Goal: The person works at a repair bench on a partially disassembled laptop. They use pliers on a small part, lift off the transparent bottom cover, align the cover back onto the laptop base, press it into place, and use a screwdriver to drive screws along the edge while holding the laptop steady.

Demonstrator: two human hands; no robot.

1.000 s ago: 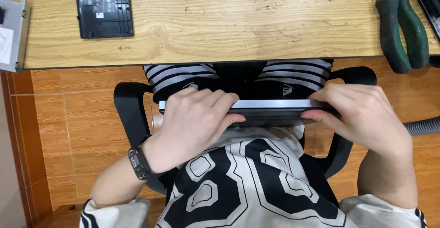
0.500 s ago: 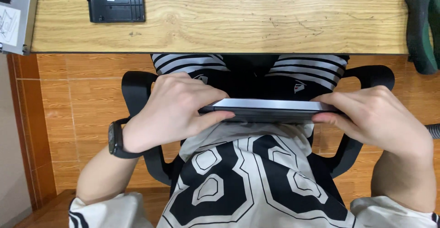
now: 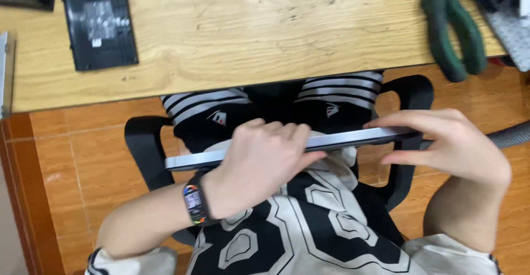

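Note:
A thin silver slab, likely a closed laptop (image 3: 353,139), lies edge-on across my lap, just below the wooden table's front edge (image 3: 232,90). My left hand (image 3: 259,164), with a dark watch on the wrist, wraps over its middle from above. My right hand (image 3: 447,145) pinches its right end, fingers on top and thumb below. The slab tilts slightly, its left end lower. I sit in a black chair and wear a black and white patterned shirt.
On the table lie a flat black rectangular part (image 3: 99,21) at the left and green-handled pliers (image 3: 452,29) at the right. A perforated grey plate (image 3: 513,29) sits at the far right. A grey hose (image 3: 510,137) runs by the chair. Orange tiles cover the floor.
My left hand slid toward the middle of the slab, baring its left end. The slab has tilted, right end up. The view shifted to the right.

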